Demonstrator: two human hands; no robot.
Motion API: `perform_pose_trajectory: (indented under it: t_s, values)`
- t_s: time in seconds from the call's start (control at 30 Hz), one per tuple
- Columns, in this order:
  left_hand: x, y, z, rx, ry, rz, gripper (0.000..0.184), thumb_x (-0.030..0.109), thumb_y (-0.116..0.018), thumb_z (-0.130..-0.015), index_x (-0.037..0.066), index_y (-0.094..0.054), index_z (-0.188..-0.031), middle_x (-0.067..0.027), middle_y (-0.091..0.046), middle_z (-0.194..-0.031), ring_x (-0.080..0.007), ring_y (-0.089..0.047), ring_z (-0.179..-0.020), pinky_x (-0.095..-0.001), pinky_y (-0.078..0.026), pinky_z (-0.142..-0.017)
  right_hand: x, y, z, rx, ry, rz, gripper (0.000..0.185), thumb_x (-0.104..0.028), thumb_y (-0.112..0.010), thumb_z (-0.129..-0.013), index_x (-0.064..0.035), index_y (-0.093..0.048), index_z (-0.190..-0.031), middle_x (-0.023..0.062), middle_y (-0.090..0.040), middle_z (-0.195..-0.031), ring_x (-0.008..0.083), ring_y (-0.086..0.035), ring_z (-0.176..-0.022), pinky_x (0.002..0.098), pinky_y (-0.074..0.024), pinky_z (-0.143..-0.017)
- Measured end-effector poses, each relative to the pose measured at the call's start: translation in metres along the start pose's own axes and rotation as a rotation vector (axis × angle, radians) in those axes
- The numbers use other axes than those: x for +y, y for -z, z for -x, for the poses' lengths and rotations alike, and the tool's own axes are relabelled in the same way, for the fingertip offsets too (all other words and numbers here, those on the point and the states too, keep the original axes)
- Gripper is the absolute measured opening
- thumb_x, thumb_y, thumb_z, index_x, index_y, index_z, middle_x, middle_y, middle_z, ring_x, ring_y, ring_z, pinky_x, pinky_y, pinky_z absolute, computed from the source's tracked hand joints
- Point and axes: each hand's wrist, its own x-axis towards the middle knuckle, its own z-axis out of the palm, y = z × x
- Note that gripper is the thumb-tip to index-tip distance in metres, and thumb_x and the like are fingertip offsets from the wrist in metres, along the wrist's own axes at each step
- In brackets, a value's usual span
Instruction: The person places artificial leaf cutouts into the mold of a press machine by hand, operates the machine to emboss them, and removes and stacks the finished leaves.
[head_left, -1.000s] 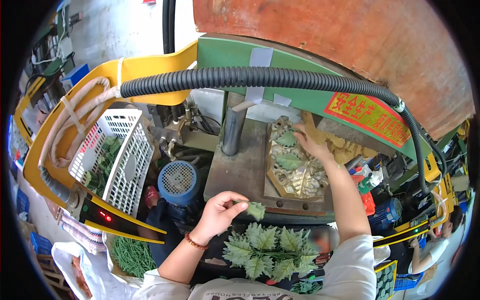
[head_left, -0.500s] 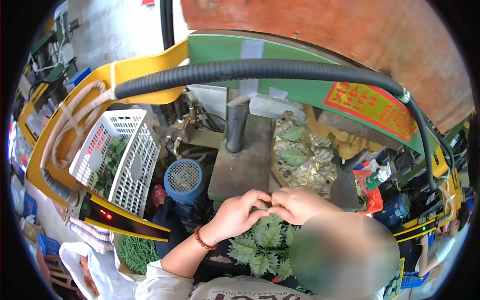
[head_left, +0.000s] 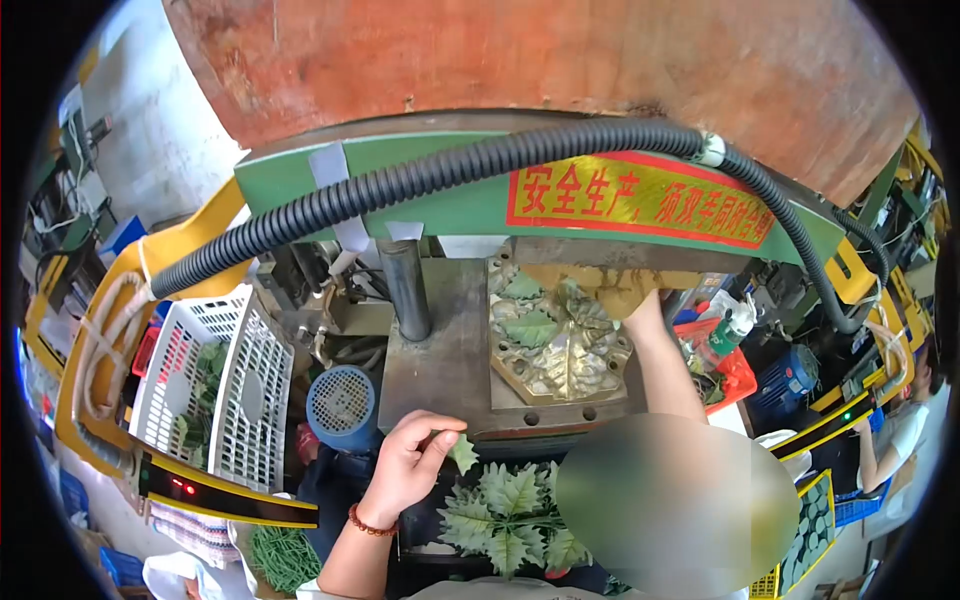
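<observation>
My left hand (head_left: 410, 462) pinches a small green artificial leaf (head_left: 463, 455) between thumb and fingers, in front of the press bed. Below it lies a bunch of serrated green leaves (head_left: 512, 490). My right hand (head_left: 645, 312) reaches to the back right of the brass leaf mould (head_left: 575, 365); its fingers are largely hidden, so their hold cannot be made out. On the mould's left side rest flat green leaves (head_left: 530, 328). A blurred patch covers part of the front right.
A white plastic basket (head_left: 265, 400) with green leaves stands at left, near a blue motor (head_left: 341, 408). Over the press runs a black corrugated hose (head_left: 430, 175). A red basket (head_left: 738, 375) and a green-labelled bottle (head_left: 728, 330) are at right. Another person (head_left: 895, 440) sits far right.
My hands, together above the leaf bunch before, have parted. The right has gone forward to the mould's far right side; the left has moved left with a leaf. The view has shifted.
</observation>
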Motion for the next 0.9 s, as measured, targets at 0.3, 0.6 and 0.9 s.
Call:
perform_pose_trajectory:
  t_s: [0.3,0.6,0.9]
  values:
    - [0.029,-0.022,-0.021,-0.018,-0.024,-0.080,0.046,0.001,-0.071,-0.078,0.005,-0.051,-0.119,0.0011,-0.057,-0.073,-0.0045,-0.041,-0.055,-0.0171,-0.033,-0.050,-0.101,0.040,-0.004,-0.313,-0.027,-0.042,0.036,-0.026,-0.065,-0.085,-0.0071,-0.060,-0.114,0.0063,-0.062,-0.115,0.0259,-0.061,-0.092,0.0363,-0.0462,-0.085]
    - [0.026,-0.048,-0.037,-0.078,-0.155,-0.237,0.054,0.007,-0.072,-0.076,0.004,-0.046,-0.123,-0.0018,-0.058,-0.082,-0.0119,-0.046,-0.056,-0.0194,-0.040,-0.054,-0.134,0.074,0.044,-0.531,0.013,0.002,0.009,-0.013,-0.058,-0.076,-0.0053,-0.060,-0.079,0.0127,-0.061,-0.085,0.0322,-0.056,-0.079,0.0403,-0.0457,-0.073]
    - [-0.008,-0.023,-0.015,-0.042,-0.026,0.027,0.052,0.000,-0.069,-0.078,0.002,-0.044,-0.123,-0.0053,-0.057,-0.091,-0.0109,-0.055,-0.071,-0.0194,-0.043,-0.065,-0.033,0.008,0.020,0.094,0.147,0.142,0.035,-0.020,-0.061,-0.082,-0.0021,-0.057,-0.111,0.0084,-0.065,-0.095,0.0269,-0.061,-0.085,0.0370,-0.0492,-0.072]
